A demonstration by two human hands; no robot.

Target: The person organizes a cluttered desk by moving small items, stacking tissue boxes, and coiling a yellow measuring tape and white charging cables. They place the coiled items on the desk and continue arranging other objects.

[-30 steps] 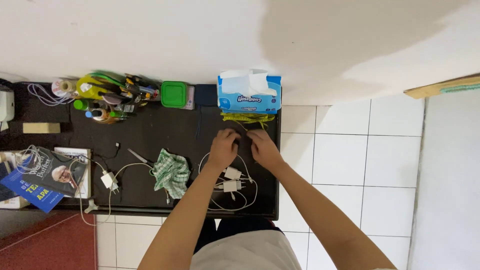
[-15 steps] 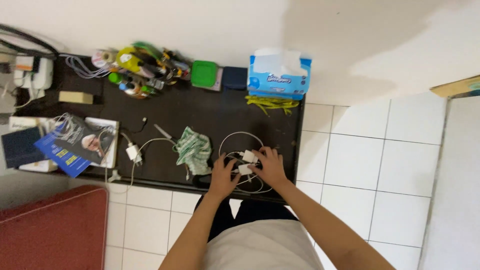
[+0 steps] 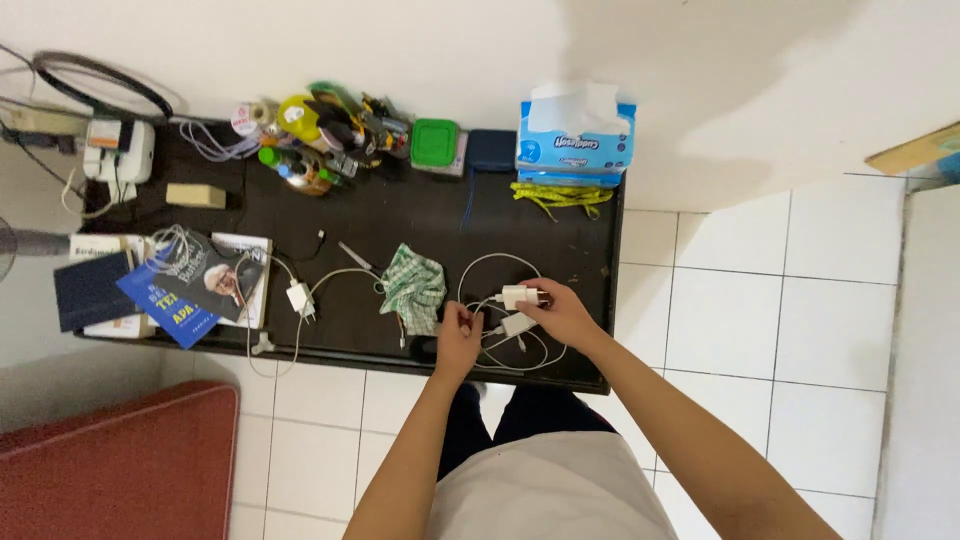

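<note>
My right hand (image 3: 566, 312) grips a white charger plug (image 3: 519, 296) just above the black table (image 3: 400, 225), near its front right corner. A white cable (image 3: 487, 262) loops from the plug across the tabletop. My left hand (image 3: 458, 335) pinches part of that white cable beside a second white charger plug (image 3: 518, 325) lying between my hands. A green checked cloth (image 3: 414, 287) lies crumpled just left of my left hand.
A blue tissue box (image 3: 574, 142) and a yellow cord (image 3: 555, 196) sit at the back right. A green lidded tub (image 3: 435, 143), a cluster of pens and bottles (image 3: 318, 135), books (image 3: 185, 283), another white charger (image 3: 301, 298) and scissors (image 3: 355, 256) lie to the left. White floor tiles (image 3: 750, 300) extend right.
My hands moved from the table's middle toward its front edge, onto the chargers. The right hand has lifted one white plug; the left hand has taken the cable. The view shifted right.
</note>
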